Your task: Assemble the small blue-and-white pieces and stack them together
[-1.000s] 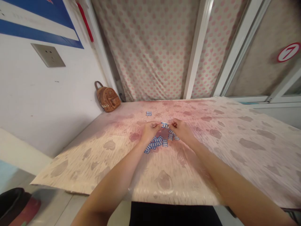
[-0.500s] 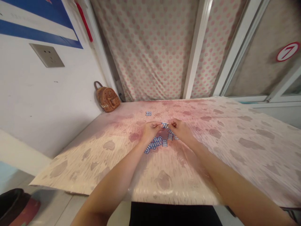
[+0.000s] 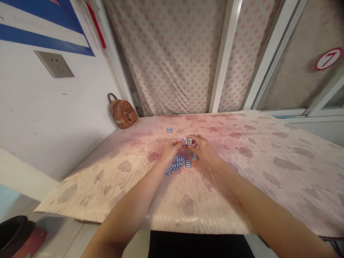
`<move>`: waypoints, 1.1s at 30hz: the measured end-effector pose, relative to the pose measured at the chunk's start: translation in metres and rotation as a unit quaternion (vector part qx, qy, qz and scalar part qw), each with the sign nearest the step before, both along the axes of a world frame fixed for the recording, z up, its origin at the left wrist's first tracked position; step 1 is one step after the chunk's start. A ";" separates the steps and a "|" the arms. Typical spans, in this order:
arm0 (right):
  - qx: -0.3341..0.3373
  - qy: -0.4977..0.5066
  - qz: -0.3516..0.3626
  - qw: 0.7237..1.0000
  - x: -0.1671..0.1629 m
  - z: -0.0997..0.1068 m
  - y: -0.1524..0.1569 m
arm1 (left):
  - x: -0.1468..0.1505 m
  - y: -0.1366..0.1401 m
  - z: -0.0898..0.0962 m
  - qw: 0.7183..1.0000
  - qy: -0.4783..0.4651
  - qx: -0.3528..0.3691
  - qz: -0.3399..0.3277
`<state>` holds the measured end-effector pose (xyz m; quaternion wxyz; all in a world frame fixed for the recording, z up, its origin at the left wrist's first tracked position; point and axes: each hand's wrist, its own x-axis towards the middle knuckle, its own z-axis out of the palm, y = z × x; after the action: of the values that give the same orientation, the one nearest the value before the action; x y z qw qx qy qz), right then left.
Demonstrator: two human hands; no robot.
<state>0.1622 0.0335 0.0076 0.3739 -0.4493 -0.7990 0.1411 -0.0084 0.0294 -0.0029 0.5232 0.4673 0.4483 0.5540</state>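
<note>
Between my two hands is a small white label sheet with blue bars (image 3: pixel 187 142), raised a little above the table. My left hand (image 3: pixel 172 147) pinches its left end, thumb against fingers. At the right end my right hand (image 3: pixel 202 146) has its fingers closed on the same piece. Below them lies a loose pile of similar blue-and-white pieces (image 3: pixel 177 163). One more piece (image 3: pixel 188 163) sits at the pile's right side, and another (image 3: pixel 194 156) is partly covered by my right hand. Farther back, a small blue-and-white group (image 3: pixel 170 129) lies flat by itself. Print on the pieces is too small to read.
A patterned cloth (image 3: pixel 185 208) covers the table. A small brown backpack (image 3: pixel 123 113) leans in the corner by the wall with a socket (image 3: pixel 54 64). Dotted curtains (image 3: pixel 174 53) hang behind the table. A dark-lined bin (image 3: pixel 24 236) stands on the floor at left.
My right hand has shifted left and closed in on the held piece, its fingers now nearer my left hand. The pieces below stay put, some now hidden behind my right hand.
</note>
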 end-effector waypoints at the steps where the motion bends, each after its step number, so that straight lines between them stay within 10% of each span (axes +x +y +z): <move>1: 0.007 0.000 0.000 1.000 0.000 0.000 0.000 | 0.000 -0.001 0.001 1.000 -0.002 -0.004 -0.001; 20: 0.010 0.020 -0.004 1.000 -0.004 0.003 -0.003 | -0.001 -0.004 0.003 1.000 -0.011 -0.011 -0.014; 33: -0.152 0.231 0.027 0.961 0.000 0.000 0.012 | -0.001 0.001 0.000 1.000 0.010 0.005 -0.015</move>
<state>0.1623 0.0457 0.0074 0.4715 -0.4346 -0.6721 0.3704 -0.0095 0.0309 -0.0031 0.5243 0.4822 0.4439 0.5436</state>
